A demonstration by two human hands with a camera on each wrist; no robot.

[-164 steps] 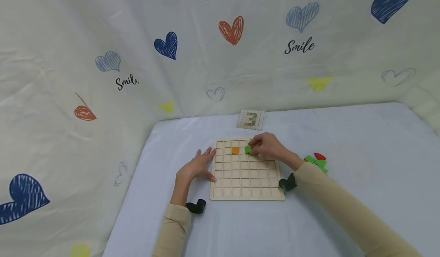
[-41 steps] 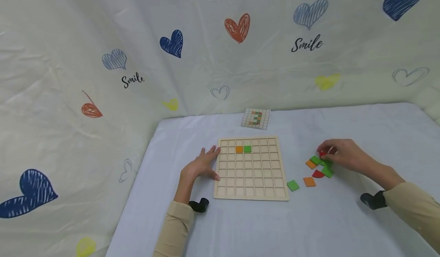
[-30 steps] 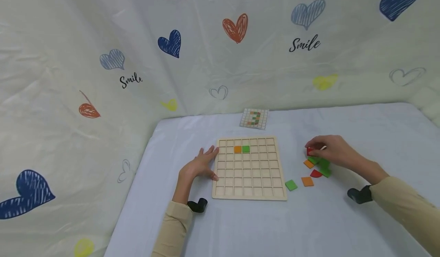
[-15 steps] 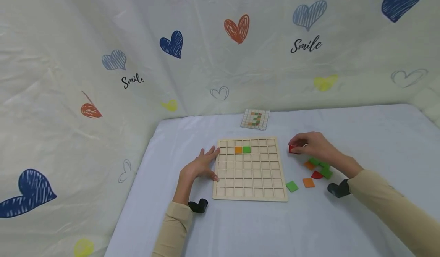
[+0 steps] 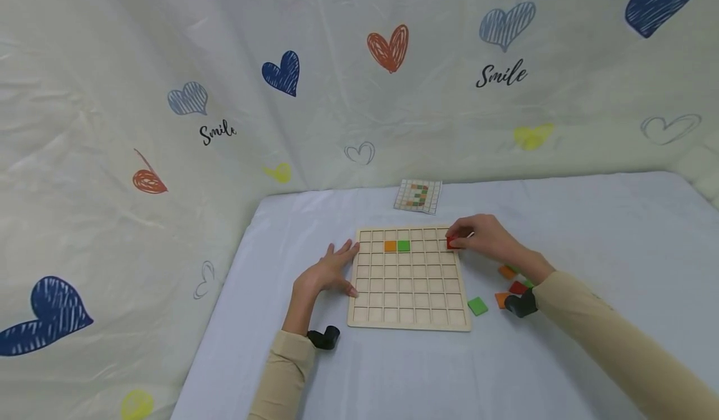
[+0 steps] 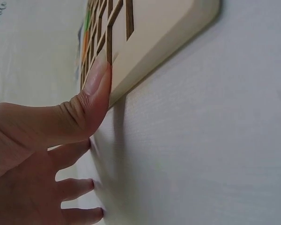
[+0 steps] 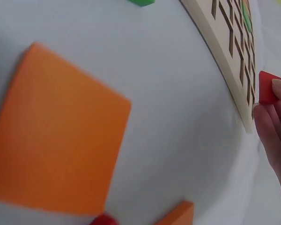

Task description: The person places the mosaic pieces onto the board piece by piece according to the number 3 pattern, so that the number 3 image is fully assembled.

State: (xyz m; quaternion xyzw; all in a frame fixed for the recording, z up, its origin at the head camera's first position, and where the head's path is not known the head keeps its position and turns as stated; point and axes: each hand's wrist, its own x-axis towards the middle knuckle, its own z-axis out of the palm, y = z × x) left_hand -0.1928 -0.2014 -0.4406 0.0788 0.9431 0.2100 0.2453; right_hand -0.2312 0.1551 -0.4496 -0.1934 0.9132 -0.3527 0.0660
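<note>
A wooden grid board lies on the white cloth. One orange square tile and a green square tile sit side by side in its second row. My right hand pinches a red tile between thumb and fingers, over the board's upper right edge. The red tile's full outline is partly hidden by the fingers. At the board's left edge rests my left hand, fingers spread, its thumb touching the rim.
Right of the board lie loose tiles: a green one, an orange one, a red one and others partly hidden under the right wrist. A printed pattern card lies behind the board. A patterned cloth wall rises at the back.
The right hand earlier let go of the green tile in the board, then took a red tile from the pile and carried it left to the board's edge. The left hand stays in place.
</note>
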